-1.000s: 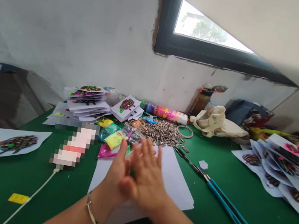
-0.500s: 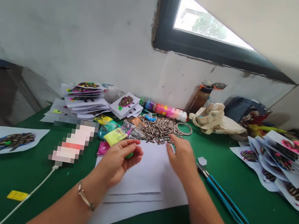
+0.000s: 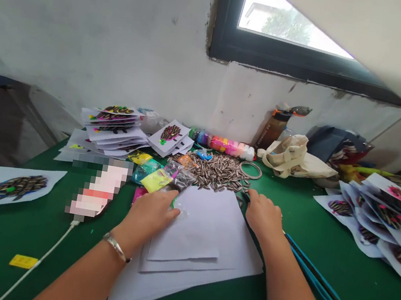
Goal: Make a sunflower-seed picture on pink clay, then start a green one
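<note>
Left fingers [image 3: 168, 198] half-curl palm-down over paper [image 3: 190, 235], right fingers [image 3: 256, 199] likewise beside it; holds unclear.

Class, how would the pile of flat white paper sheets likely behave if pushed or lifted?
The pile of flat white paper sheets would probably bend when lifted by one corner, since its edges look thin. Pushed, the sheets would likely slide apart: they overlap unevenly, with no binding visible. Lying flat, it seems unlikely to roll or tip.

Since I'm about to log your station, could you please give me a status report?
Left hand at left edge of white paper stack, grip unclear. Right hand over blue-handled tool, grip unclear. Colored packets at stack's far-left corner.
</note>
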Action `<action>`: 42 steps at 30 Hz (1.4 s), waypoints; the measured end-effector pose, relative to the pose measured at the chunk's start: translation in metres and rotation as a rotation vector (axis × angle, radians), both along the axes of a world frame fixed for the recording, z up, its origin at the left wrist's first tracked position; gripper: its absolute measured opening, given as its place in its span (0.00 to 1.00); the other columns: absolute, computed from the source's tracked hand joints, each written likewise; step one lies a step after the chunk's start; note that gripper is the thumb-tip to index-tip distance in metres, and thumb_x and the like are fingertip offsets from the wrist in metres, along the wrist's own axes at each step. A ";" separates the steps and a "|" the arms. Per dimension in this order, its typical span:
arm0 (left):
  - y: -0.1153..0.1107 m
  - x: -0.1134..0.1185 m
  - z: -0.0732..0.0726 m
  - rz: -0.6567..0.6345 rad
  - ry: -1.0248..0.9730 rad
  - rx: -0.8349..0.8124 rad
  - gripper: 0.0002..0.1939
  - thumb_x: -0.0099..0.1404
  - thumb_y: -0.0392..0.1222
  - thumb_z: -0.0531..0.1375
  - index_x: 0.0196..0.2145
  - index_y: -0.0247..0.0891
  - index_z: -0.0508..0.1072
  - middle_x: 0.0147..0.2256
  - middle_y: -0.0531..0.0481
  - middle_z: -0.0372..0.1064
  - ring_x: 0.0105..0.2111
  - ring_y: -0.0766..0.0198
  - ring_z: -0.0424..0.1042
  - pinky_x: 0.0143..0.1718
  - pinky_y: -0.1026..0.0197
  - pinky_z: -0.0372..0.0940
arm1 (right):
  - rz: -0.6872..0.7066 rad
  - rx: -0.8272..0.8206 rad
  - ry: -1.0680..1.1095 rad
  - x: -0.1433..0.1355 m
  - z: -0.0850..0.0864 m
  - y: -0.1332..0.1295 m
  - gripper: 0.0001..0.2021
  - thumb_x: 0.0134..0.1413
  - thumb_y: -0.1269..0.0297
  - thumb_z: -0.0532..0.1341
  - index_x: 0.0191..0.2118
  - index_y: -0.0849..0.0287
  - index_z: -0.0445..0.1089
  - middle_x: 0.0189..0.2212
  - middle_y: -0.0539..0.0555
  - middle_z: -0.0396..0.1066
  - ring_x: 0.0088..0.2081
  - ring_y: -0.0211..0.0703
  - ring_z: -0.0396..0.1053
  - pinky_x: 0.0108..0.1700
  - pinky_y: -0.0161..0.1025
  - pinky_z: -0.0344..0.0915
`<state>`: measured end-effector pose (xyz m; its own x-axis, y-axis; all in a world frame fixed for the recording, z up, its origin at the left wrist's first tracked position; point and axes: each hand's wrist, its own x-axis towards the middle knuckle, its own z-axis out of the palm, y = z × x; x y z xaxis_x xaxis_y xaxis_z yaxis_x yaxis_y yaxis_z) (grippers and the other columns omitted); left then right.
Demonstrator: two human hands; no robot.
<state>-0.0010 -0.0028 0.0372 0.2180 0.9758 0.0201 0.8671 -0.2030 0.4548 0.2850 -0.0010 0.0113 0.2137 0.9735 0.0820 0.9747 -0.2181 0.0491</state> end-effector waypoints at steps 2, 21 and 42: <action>0.000 0.001 -0.002 -0.004 0.049 0.010 0.16 0.59 0.44 0.60 0.46 0.44 0.76 0.40 0.40 0.78 0.41 0.45 0.74 0.38 0.55 0.62 | -0.001 0.108 0.111 0.002 0.003 0.001 0.26 0.61 0.74 0.48 0.65 0.59 0.57 0.38 0.62 0.69 0.38 0.53 0.70 0.37 0.44 0.61; 0.000 0.007 0.006 -0.304 0.102 -0.048 0.12 0.68 0.43 0.53 0.36 0.41 0.76 0.35 0.48 0.77 0.36 0.57 0.74 0.34 0.61 0.61 | 0.314 0.044 1.559 -0.098 -0.001 -0.029 0.10 0.62 0.54 0.54 0.41 0.54 0.60 0.28 0.47 0.70 0.33 0.40 0.70 0.41 0.41 0.65; -0.016 0.021 0.007 -0.405 0.338 -0.131 0.11 0.64 0.47 0.58 0.43 0.43 0.69 0.36 0.46 0.76 0.35 0.51 0.75 0.29 0.59 0.58 | 0.258 0.145 1.761 -0.062 0.005 -0.040 0.13 0.65 0.51 0.52 0.44 0.54 0.64 0.31 0.49 0.68 0.31 0.40 0.69 0.36 0.39 0.66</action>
<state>0.0197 -0.0190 0.0441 0.5503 0.8019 -0.2327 0.8336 -0.5116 0.2084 0.2232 -0.0413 0.0162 -0.0065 0.9996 0.0276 -0.1429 0.0264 -0.9894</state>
